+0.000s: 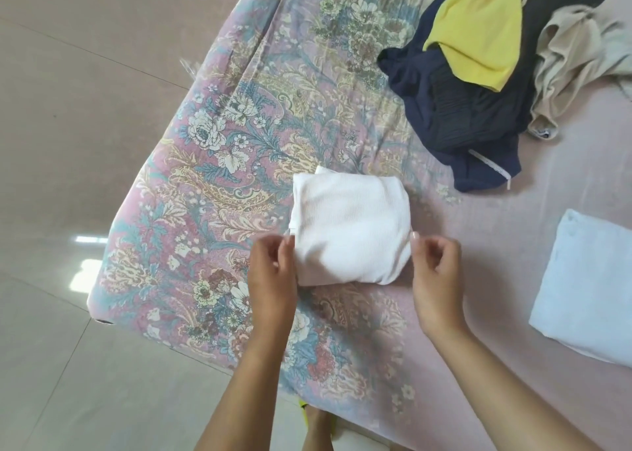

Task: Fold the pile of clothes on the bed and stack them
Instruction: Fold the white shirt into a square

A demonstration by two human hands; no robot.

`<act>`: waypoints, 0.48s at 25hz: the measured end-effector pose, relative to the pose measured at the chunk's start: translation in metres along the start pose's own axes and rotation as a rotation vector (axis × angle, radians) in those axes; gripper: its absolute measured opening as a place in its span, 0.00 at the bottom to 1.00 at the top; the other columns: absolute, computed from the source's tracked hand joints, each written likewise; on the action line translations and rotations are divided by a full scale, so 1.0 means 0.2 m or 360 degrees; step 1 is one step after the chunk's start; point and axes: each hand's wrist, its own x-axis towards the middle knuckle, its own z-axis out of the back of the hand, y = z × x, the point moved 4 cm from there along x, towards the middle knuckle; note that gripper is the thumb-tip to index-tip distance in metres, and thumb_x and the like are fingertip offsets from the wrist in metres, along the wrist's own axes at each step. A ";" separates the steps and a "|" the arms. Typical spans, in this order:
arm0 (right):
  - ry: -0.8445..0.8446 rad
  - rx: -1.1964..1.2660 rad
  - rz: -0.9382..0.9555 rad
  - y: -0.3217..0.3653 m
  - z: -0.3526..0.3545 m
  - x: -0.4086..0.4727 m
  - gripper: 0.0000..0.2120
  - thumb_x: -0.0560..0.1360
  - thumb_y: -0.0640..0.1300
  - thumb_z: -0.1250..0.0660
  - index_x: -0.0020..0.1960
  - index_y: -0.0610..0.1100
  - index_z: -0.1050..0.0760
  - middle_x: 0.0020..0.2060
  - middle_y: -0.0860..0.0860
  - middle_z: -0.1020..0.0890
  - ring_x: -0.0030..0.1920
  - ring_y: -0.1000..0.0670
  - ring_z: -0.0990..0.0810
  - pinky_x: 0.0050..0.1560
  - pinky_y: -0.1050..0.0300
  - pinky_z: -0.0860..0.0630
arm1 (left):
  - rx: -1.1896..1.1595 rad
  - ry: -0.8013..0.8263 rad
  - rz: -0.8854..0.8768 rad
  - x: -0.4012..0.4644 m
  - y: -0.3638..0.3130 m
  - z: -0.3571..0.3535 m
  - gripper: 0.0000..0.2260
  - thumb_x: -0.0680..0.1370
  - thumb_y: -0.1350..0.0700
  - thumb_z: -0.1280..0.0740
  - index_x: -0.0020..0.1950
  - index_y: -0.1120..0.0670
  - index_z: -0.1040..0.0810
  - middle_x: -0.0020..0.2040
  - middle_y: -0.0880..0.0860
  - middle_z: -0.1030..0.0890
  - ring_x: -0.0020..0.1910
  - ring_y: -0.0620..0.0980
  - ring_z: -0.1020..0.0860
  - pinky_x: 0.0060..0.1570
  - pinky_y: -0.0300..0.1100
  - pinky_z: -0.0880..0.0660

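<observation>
You are standing at the corner of the bed (219, 163), its floral cover bare around your work. The unfolded pile (478, 85) of navy, yellow and beige clothes lies at the far right, well apart from you. A folded pale blue piece (588, 290) sits at the right edge. Between your hands lies the white garment (349, 228), folded to a compact square, so this fold looks finished. Next, lift it evenly and set it square on the pale blue piece. Your left hand (272, 276) pinches its near-left edge. Your right hand (436, 276) has its fingers curled loosely, fingertips touching the near-right corner; whether they grip, I cannot tell.
</observation>
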 end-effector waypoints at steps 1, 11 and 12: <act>0.0074 -0.0018 -0.0069 -0.04 0.01 -0.08 0.06 0.76 0.51 0.34 0.45 0.50 0.30 0.40 0.55 0.25 0.37 0.65 0.27 0.38 0.76 0.32 | 0.0046 0.0100 0.0059 -0.07 0.05 0.02 0.02 0.78 0.50 0.35 0.46 0.43 0.27 0.44 0.44 0.22 0.43 0.37 0.25 0.39 0.30 0.29; 0.0046 -0.0542 0.0085 -0.14 0.09 -0.10 0.03 0.76 0.37 0.35 0.44 0.42 0.23 0.34 0.53 0.25 0.34 0.52 0.28 0.34 0.60 0.41 | 0.0399 -0.0091 -0.0016 -0.05 0.15 0.14 0.07 0.76 0.62 0.31 0.41 0.51 0.23 0.38 0.44 0.24 0.37 0.39 0.27 0.37 0.26 0.33; 0.0093 -0.0641 0.0118 -0.16 0.12 -0.08 0.04 0.76 0.37 0.34 0.44 0.42 0.23 0.35 0.52 0.24 0.35 0.50 0.27 0.34 0.59 0.41 | 0.0423 -0.0100 0.0040 -0.05 0.17 0.16 0.09 0.76 0.62 0.32 0.39 0.50 0.24 0.38 0.45 0.24 0.37 0.41 0.26 0.38 0.27 0.32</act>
